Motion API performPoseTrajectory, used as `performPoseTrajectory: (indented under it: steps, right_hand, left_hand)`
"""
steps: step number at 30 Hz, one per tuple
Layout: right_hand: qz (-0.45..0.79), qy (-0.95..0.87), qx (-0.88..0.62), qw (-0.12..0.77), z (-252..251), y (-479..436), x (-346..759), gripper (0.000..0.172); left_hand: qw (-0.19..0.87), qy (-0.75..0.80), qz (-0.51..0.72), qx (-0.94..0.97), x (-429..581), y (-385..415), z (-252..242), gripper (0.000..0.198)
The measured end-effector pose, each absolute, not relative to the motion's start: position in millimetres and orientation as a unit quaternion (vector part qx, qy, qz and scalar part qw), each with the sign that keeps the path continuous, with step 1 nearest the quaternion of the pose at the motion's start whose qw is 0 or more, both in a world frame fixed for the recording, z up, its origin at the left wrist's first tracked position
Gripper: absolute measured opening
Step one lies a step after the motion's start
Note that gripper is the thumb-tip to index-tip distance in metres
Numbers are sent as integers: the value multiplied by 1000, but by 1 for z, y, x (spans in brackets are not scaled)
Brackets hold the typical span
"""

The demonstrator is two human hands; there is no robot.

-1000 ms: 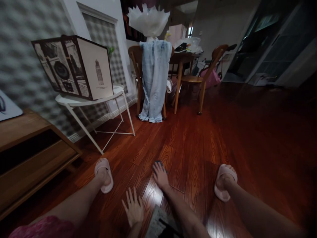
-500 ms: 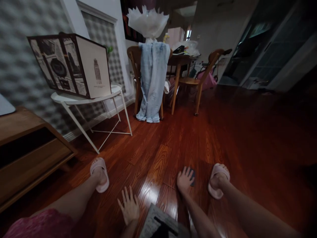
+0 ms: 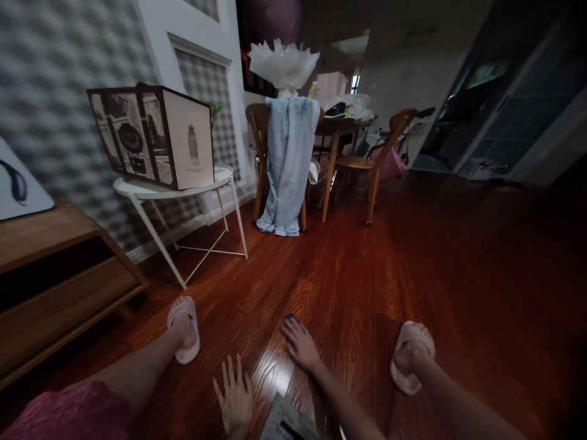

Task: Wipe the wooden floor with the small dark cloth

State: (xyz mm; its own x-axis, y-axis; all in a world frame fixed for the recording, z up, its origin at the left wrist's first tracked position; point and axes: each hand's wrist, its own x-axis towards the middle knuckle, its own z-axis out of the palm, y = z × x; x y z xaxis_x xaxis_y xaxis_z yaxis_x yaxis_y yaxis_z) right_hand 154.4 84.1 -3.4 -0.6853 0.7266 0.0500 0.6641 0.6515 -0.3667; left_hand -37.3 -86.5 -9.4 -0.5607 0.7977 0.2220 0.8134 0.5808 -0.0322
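On the glossy red-brown wood floor [image 3: 247, 333], my right hand [image 3: 300, 343] is pressed palm down near the middle. Its fingers lie close together over a small dark flat piece [image 3: 291, 317] that looks like a cloth; most of this is hidden under the fingertips. Lower and to the left, my left hand [image 3: 235, 391] rests with fingers spread and holds nothing. Between my arms at the bottom edge is a grey item with a black mark [image 3: 288, 421], cut off by the frame, so I cannot tell its kind.
My feet in pink slippers [image 3: 184, 330] stand wide apart on both sides. A wooden cabinet [image 3: 68, 287] is at the left, beside a white side table [image 3: 172, 190] bearing a printed box [image 3: 190, 140]. Farther back, jeans [image 3: 288, 165] hang over a chair near another wooden chair [image 3: 360, 163].
My right hand has slid left across the floor from near the right slipper, the dark piece moving with it. My left hand stays spread in about the same place. The view has tipped up slightly.
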Motion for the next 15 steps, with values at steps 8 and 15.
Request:
performPoseTrajectory:
  steps: [8, 15]
  right_hand:
    - [-42, -575, -801, 160, -32, 126, 325, 58]
    - [-52, -538, -824, 170, -17, 90, 205, 60]
  left_hand:
    - [62, -885, -64, -457, -39, -87, -14, 58]
    - [60, -888, -33, -456, -37, -88, -9, 58]
